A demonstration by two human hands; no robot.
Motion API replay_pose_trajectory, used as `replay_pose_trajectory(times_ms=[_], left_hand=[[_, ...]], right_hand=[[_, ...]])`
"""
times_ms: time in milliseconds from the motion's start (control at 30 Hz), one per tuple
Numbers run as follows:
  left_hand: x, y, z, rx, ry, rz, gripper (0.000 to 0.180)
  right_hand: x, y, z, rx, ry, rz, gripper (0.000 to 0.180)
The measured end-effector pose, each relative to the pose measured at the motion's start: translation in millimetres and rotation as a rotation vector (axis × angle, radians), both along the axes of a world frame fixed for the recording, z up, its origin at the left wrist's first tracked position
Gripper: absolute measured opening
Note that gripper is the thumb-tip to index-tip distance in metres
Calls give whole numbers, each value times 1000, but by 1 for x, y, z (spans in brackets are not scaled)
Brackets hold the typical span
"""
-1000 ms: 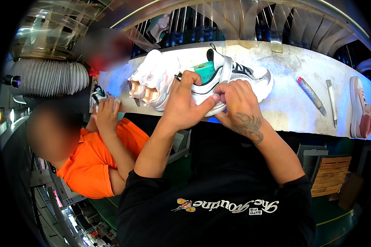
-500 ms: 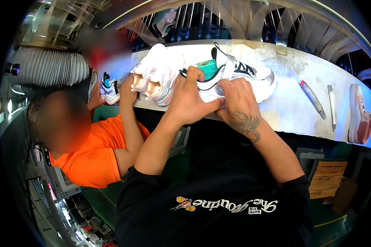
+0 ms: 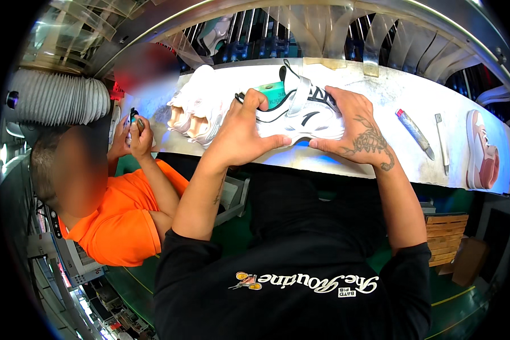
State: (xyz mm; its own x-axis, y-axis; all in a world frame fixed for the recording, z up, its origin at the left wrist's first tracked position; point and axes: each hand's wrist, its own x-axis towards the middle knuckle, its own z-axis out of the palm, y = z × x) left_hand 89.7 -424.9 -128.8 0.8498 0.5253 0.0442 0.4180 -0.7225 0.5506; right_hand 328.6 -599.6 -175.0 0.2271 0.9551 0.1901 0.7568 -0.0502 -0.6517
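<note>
A white sneaker [image 3: 303, 116] with black trim and laces is gripped between my two hands above the bench. At its heel end, my left hand [image 3: 235, 127] is closed, thumb along the sole edge and fingers over the collar. My right hand [image 3: 354, 127] clasps the toe end, thumb under the sole edge and fingers over the top, hiding the toe. A green shoe last [image 3: 275, 95] fills the sneaker's opening. Just left of my left hand stand several white shoes [image 3: 201, 107] with tan insides.
On the bench [image 3: 379, 85] to the right lie a red-ended wrapped knife [image 3: 415, 133], a thin white tool [image 3: 442, 141] and a pink shoe [image 3: 483, 150]. A co-worker in orange [image 3: 122, 221] sits at left. Clear plastic strips [image 3: 317, 34] hang behind.
My right hand has moved from the sneaker's near side to its toe end, and its fingers have spread around it. The co-worker's hands have come together around a small object.
</note>
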Motion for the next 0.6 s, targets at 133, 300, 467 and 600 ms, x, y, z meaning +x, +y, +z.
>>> replay_pose_trajectory(times_ms=[133,300,467,600], left_hand=[[4,-3,4,-43,33,42,77],[8,2,-1,0,12,17,77],[10,3,3,-22,26,28,79],[16,-4,1,18,-4,88,82]], right_hand=[[0,2,-2,-13,23,-6,109],[2,5,-6,41,29,-38,98],[-4,7,-6,20,21,-89,99],[-11,10,-1,-16,-28,-117,108]])
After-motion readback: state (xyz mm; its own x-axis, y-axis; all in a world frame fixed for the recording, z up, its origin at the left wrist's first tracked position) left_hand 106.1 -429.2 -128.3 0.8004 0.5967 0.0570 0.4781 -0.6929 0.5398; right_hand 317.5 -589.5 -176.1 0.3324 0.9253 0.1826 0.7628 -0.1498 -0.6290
